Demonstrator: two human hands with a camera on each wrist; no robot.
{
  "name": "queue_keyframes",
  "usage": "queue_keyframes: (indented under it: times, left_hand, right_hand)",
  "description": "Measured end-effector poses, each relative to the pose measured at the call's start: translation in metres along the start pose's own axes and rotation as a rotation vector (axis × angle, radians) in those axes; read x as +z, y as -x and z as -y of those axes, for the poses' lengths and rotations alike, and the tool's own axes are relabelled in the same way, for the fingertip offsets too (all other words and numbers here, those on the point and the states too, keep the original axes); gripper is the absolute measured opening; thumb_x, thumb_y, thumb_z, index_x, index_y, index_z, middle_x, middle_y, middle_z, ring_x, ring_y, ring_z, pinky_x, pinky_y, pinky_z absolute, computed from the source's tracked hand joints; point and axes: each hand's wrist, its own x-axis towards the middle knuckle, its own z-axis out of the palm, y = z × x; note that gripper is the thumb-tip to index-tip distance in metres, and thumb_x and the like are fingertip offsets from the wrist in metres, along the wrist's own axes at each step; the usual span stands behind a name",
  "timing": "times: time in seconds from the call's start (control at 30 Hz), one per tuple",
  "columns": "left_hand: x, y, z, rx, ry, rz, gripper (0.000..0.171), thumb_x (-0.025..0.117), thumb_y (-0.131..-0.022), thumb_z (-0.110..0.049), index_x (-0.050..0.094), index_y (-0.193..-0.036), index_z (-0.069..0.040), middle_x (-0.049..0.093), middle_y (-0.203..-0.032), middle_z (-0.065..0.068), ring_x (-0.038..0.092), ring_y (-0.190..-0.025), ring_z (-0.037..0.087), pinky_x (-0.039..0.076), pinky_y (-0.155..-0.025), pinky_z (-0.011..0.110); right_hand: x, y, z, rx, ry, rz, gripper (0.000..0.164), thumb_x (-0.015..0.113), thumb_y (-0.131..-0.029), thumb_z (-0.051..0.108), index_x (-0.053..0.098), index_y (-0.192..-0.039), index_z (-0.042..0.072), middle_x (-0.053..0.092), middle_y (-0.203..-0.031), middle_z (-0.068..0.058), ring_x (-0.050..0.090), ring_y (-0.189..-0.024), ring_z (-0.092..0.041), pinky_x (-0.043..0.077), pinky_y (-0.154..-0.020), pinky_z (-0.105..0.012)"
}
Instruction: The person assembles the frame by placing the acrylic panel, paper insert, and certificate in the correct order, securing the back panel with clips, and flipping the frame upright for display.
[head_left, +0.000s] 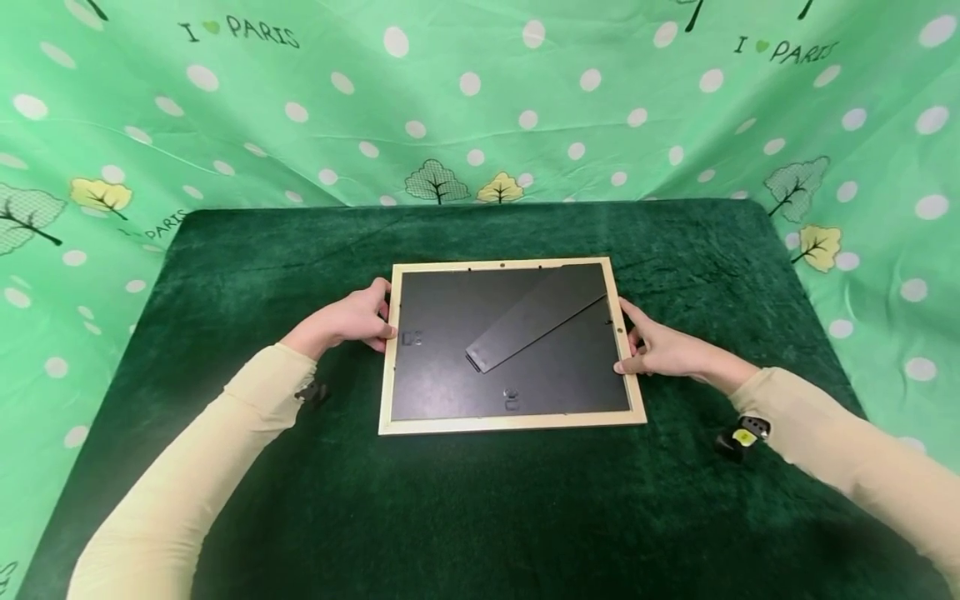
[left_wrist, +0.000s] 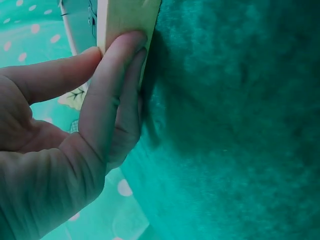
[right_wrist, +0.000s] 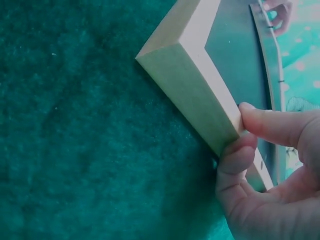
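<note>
A picture frame (head_left: 513, 423) with a pale wood border lies back side up in the middle of the head view. Its black backing board (head_left: 442, 383) carries a folded stand leg (head_left: 540, 317) set diagonally, and small metal hangers. My left hand (head_left: 358, 317) grips the left side, thumb on the border's top and fingers along the outer edge, as the left wrist view shows. On the opposite side my right hand (head_left: 660, 346) pinches the border, thumb above and curled fingers against the outer edge. In the right wrist view the near corner (right_wrist: 180, 45) sits close over the cloth.
A dark green velvety cloth (head_left: 480, 517) covers the table. Behind and at both sides hangs a light green curtain (head_left: 465, 50) with white dots, trees and lettering. Black wrist cameras (head_left: 742, 437) are strapped over the pale sleeves (head_left: 832, 442).
</note>
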Motion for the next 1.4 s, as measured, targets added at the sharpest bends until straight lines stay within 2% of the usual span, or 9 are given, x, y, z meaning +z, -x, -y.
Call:
queue_keyframes:
  times: [0.13, 0.27, 0.4, 0.53, 0.67, 0.73, 0.93, 1.13, 1.4]
  left_hand:
    - [0.002, -0.003, -0.003, -0.036, -0.022, -0.003, 0.061, 0.057, -0.086, 0.010, 0.019, -0.135, 0.008, 0.049, -0.098, 0.026, 0.065, -0.074, 0.027, 0.057, -0.064, 0.036]
    - [0.001, -0.003, -0.004, -0.057, 0.007, 0.012, 0.066, 0.056, -0.088, 0.010, 0.014, -0.139, 0.006, 0.049, -0.100, 0.027, 0.065, -0.075, 0.026, 0.057, -0.064, 0.036]
    - [-0.001, -0.002, -0.003, -0.061, 0.063, 0.015, 0.083, 0.055, -0.089, 0.011, -0.002, -0.147, -0.004, 0.050, -0.101, 0.029, 0.065, -0.074, 0.026, 0.057, -0.064, 0.037]
    - [-0.002, -0.001, -0.002, -0.037, 0.089, 0.012, 0.099, 0.056, -0.088, 0.013, -0.017, -0.150, -0.015, 0.055, -0.095, 0.030, 0.066, -0.070, 0.026, 0.057, -0.063, 0.039]
    - [-0.002, -0.001, -0.001, -0.021, 0.069, 0.016, 0.102, 0.056, -0.088, 0.012, -0.017, -0.150, -0.019, 0.059, -0.091, 0.029, 0.067, -0.068, 0.027, 0.057, -0.062, 0.039]
    - [-0.003, -0.001, -0.001, -0.026, 0.064, 0.023, 0.100, 0.057, -0.088, 0.012, -0.015, -0.151, -0.019, 0.059, -0.092, 0.029, 0.068, -0.069, 0.027, 0.057, -0.062, 0.039]
    - [-0.005, 0.001, -0.001, -0.039, 0.067, 0.045, 0.097, 0.056, -0.089, 0.012, -0.010, -0.152, -0.020, 0.056, -0.097, 0.029, 0.068, -0.074, 0.030, 0.057, -0.064, 0.042]
    - [-0.004, 0.002, 0.001, -0.036, 0.066, 0.029, 0.096, 0.058, -0.089, 0.011, -0.006, -0.153, -0.020, 0.054, -0.097, 0.029, 0.067, -0.073, 0.031, 0.057, -0.065, 0.043]
    - [-0.004, 0.004, 0.006, -0.036, 0.066, 0.001, 0.094, 0.059, -0.089, 0.009, -0.002, -0.154, -0.021, 0.049, -0.100, 0.027, 0.065, -0.070, 0.028, 0.057, -0.064, 0.043]
  right_hand:
    - [-0.003, 0.000, -0.006, -0.010, -0.053, 0.016, 0.107, 0.071, -0.088, 0.015, -0.014, -0.153, 0.017, 0.038, -0.092, -0.015, 0.046, -0.063, -0.022, 0.041, -0.059, -0.036]
    - [-0.010, -0.001, -0.011, 0.003, -0.081, 0.030, 0.104, 0.070, -0.090, 0.020, -0.012, -0.154, 0.015, 0.045, -0.093, -0.014, 0.047, -0.067, -0.022, 0.042, -0.061, -0.035]
    - [-0.019, -0.003, -0.009, -0.006, -0.067, -0.009, 0.092, 0.065, -0.094, 0.022, -0.003, -0.155, 0.010, 0.050, -0.102, -0.016, 0.053, -0.078, -0.027, 0.043, -0.065, -0.037]
    - [-0.021, -0.007, -0.001, -0.050, 0.078, -0.111, 0.086, 0.064, -0.095, 0.026, 0.005, -0.155, 0.009, 0.044, -0.117, -0.023, 0.052, -0.098, -0.035, 0.044, -0.076, -0.045]
    - [-0.014, -0.015, 0.010, -0.136, 0.368, -0.249, 0.088, 0.065, -0.093, 0.032, 0.008, -0.155, 0.007, 0.030, -0.133, -0.032, 0.032, -0.117, -0.046, 0.033, -0.088, -0.057]
    - [-0.009, -0.022, 0.014, -0.178, 0.471, -0.299, 0.089, 0.067, -0.091, 0.035, 0.011, -0.155, 0.007, 0.022, -0.139, -0.035, 0.022, -0.124, -0.050, 0.026, -0.090, -0.062]
    - [0.001, -0.043, 0.027, -0.264, 0.550, -0.348, 0.089, 0.071, -0.086, 0.043, 0.020, -0.155, 0.016, 0.009, -0.150, -0.028, 0.003, -0.136, -0.051, 0.018, -0.094, -0.066]
    - [0.003, -0.062, 0.038, -0.311, 0.585, -0.318, 0.094, 0.074, -0.082, 0.047, 0.021, -0.155, 0.021, 0.010, -0.152, -0.022, 0.001, -0.138, -0.046, 0.016, -0.095, -0.064]
    - [-0.001, -0.079, 0.044, -0.278, 0.584, -0.222, 0.099, 0.075, -0.079, 0.053, 0.020, -0.156, 0.023, 0.009, -0.154, -0.018, 0.001, -0.137, -0.043, 0.013, -0.094, -0.062]
